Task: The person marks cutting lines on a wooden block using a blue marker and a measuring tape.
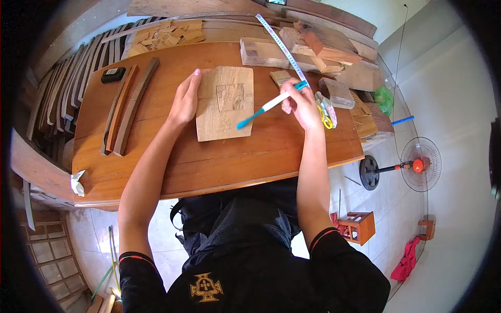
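Panel lies flat mid-table, long axis running away from you, flower carved on its far half. Your left hand rests palm down on its left edge, fingers straight, gripping nothing. Your right hand sits just right of the panel, fingers pinched on a pen. The pen slants left and toward you, tip over the panel's right margin; contact cannot be told. Left hand is nearer. Beyond: scissors, blocks, tape.
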`<state>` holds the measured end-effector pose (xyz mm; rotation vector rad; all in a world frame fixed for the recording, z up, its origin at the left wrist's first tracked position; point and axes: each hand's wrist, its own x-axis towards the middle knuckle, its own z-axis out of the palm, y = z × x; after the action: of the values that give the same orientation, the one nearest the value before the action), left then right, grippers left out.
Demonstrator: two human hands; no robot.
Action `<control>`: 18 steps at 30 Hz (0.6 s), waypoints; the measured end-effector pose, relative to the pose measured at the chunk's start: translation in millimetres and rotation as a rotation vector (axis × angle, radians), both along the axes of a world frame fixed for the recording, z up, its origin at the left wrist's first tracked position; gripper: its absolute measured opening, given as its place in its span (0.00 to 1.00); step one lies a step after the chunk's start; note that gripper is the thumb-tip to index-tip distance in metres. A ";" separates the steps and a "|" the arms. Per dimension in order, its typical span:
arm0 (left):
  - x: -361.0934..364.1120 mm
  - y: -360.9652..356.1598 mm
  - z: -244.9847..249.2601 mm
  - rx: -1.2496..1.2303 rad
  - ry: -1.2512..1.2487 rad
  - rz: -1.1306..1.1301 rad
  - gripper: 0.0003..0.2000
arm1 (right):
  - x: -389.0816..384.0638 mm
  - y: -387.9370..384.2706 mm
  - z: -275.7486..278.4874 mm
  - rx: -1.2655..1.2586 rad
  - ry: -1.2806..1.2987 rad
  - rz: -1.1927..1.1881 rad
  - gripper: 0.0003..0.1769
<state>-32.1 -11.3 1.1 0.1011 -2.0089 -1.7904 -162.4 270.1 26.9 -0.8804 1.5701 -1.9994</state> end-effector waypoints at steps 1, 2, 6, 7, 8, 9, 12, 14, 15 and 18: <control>0.0 0.0 -0.2 0.001 0.009 -0.001 0.28 | -0.7 0.1 1.2 -0.042 -0.015 -0.025 0.11; 0.9 0.5 0.2 0.011 0.003 -0.009 0.28 | -1.3 0.2 2.4 -0.047 -0.007 -0.047 0.11; 2.9 2.2 5.6 0.009 -0.007 -0.016 0.28 | 1.8 1.5 0.2 0.097 0.049 0.061 0.11; 2.3 2.0 5.2 -0.001 -0.006 -0.012 0.28 | 2.1 1.1 0.2 0.066 0.032 0.032 0.11; 1.7 1.7 3.6 -0.002 -0.001 -0.012 0.28 | 2.3 1.1 0.0 0.038 0.015 0.003 0.11; 0.9 0.8 1.2 -0.003 0.005 -0.011 0.28 | 2.1 0.6 -0.1 0.010 -0.002 -0.026 0.11; -0.8 -0.2 -2.3 -0.012 0.004 0.007 0.28 | 1.4 -0.4 -0.7 -0.056 0.031 -0.031 0.11; -0.9 -0.4 -1.4 -0.011 0.003 0.010 0.28 | 1.2 2.1 -1.4 0.068 0.040 0.016 0.11; -0.2 0.3 0.1 -0.006 0.006 0.005 0.28 | 1.4 2.0 -0.9 0.076 0.038 0.018 0.10; 0.7 2.4 2.0 0.008 0.015 0.004 0.28 | 0.7 2.6 -0.4 0.024 0.019 0.011 0.10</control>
<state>-31.4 -8.9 3.2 0.0936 -1.9898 -1.7915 -161.7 272.7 26.5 -0.8992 1.5934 -1.9662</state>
